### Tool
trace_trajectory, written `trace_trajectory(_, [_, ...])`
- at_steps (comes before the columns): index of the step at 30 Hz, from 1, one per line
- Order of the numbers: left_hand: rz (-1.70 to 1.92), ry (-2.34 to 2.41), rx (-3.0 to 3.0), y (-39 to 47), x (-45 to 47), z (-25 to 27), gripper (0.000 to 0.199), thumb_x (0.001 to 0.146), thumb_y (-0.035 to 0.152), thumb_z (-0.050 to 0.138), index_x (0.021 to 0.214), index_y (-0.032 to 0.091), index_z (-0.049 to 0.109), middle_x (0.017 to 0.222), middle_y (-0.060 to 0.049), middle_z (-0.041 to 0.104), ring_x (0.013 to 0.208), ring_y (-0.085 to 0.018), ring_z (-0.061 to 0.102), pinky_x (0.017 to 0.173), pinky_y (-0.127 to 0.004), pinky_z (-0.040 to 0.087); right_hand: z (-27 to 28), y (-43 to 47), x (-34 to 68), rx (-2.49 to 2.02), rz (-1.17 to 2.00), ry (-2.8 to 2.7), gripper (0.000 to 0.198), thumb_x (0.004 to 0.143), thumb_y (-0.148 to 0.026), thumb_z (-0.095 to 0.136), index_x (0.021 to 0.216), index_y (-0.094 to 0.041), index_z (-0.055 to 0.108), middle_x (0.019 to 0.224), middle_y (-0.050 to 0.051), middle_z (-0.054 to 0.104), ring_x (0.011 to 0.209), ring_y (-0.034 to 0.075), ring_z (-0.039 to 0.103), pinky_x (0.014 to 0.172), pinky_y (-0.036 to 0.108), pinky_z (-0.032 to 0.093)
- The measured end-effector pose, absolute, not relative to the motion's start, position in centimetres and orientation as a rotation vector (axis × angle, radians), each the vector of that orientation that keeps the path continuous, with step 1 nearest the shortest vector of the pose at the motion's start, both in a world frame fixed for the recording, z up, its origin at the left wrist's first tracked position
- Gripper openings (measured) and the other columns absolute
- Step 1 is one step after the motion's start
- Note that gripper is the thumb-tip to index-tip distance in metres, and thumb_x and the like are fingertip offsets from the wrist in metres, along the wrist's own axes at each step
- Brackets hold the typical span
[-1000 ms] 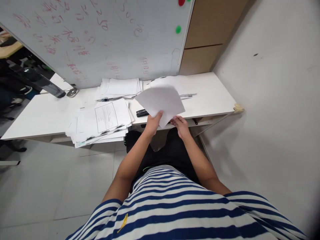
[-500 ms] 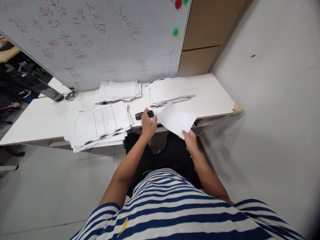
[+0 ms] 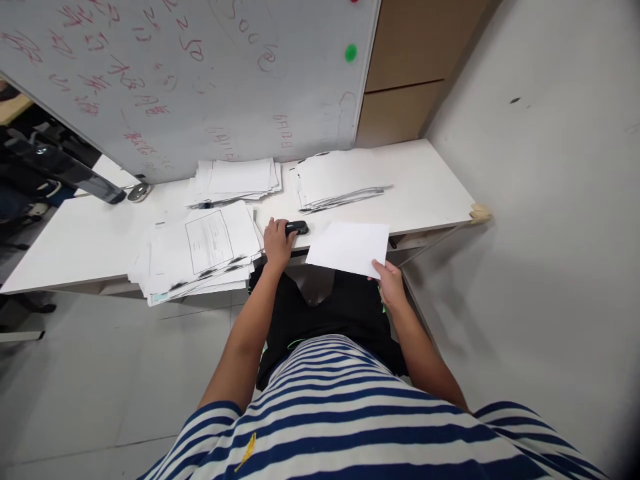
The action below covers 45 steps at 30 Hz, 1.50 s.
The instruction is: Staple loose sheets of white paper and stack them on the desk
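Observation:
My left hand (image 3: 278, 241) is closed over the left end of a black stapler (image 3: 299, 227), which lies on the white table near its front edge. Part of the stapler is hidden under the fingers. In my right hand (image 3: 389, 280) is white paper (image 3: 349, 247), pinched at its lower right corner between thumb and fingers. The paper is held flat over the table's front edge, to the right of the stapler. Whether it is one sheet or more I cannot tell.
Left of the stapler, a stack of printed papers (image 3: 213, 243) overhangs the front edge of the white table (image 3: 425, 193). Two more paper stacks (image 3: 240, 179) (image 3: 340, 175) lie along the back. A mouse (image 3: 139, 193) and a dark bottle (image 3: 103, 183) are farther left. Behind stands a whiteboard (image 3: 300, 87).
My left hand has moved left, from above the stapler's middle onto its left end. The paper in my right hand has turned and now lies flatter, its left edge nearer to me.

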<state>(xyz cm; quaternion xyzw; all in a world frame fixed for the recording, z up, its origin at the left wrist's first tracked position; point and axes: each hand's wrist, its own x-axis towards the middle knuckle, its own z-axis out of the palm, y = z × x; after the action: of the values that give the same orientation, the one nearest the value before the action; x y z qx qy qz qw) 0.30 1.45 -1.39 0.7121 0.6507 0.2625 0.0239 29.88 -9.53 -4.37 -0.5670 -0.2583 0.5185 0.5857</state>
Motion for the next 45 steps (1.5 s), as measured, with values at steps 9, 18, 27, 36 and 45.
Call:
trace_trajectory(9, [0.794, 1.995, 2.187, 0.9, -0.1, -1.1, 0.038, 0.095, 0.042, 0.049, 0.129, 0.025, 0.054, 0.139, -0.009, 0.058, 0.147, -0.031, 0.033, 0.12, -0.047, 0.026, -4.0, -8.7, 28.3, -1.287, 1.275, -0.684, 0.035, 0.068, -0.048, 0.078, 0.079, -0.016, 0.071, 0.071, 0.001, 0.067, 0.058, 0.012, 0.051, 0.05, 0.026, 0.041])
trace_trajectory(18, [0.662, 1.971, 2.145, 0.4, 0.0, 0.4, 0.041, 0.094, 0.042, 0.05, 0.132, 0.026, 0.053, 0.144, -0.009, 0.054, 0.149, -0.03, 0.029, 0.122, -0.049, 0.022, -3.0, -7.0, 26.5, -1.325, 1.346, -0.865, 0.041, 0.07, -0.055, 0.074, 0.084, -0.017, 0.071, 0.068, 0.0, 0.066, 0.055, 0.013, 0.052, 0.053, 0.028, 0.044])
trace_trajectory(27, [0.58, 1.954, 2.083, 1.6, 2.0, 3.7, 0.045, 0.097, 0.056, 0.038, 0.125, 0.027, 0.058, 0.141, -0.011, 0.057, 0.148, -0.034, 0.031, 0.122, -0.062, 0.009, -2.7, -6.4, 27.4, -1.374, 1.331, -0.902, 0.044, 0.069, -0.057, 0.073, 0.086, -0.016, 0.072, 0.071, 0.001, 0.066, 0.06, 0.014, 0.052, 0.052, 0.028, 0.046])
trace_trajectory(36, [0.507, 2.155, 1.888, 7.1, 4.4, 3.0, 0.042, 0.098, 0.048, 0.036, 0.114, 0.02, 0.063, 0.132, -0.017, 0.061, 0.138, -0.035, 0.041, 0.116, -0.061, 0.026, -3.8, -6.4, 27.3, -1.47, 1.197, -1.008, 0.04, 0.079, -0.058, 0.063, 0.087, -0.019, 0.069, 0.066, -0.001, 0.062, 0.056, 0.014, 0.052, 0.053, 0.028, 0.045])
trace_trajectory(45, [0.362, 2.162, 1.905, 7.5, 4.8, 2.0, 0.044, 0.095, 0.05, 0.04, 0.119, 0.019, 0.06, 0.145, -0.017, 0.05, 0.149, -0.038, 0.022, 0.119, -0.065, 0.012, -3.5, -7.2, 26.4, -1.543, 1.068, -0.975, 0.037, 0.083, -0.057, 0.059, 0.082, -0.021, 0.065, 0.063, -0.002, 0.054, 0.057, 0.014, 0.047, 0.053, 0.027, 0.04])
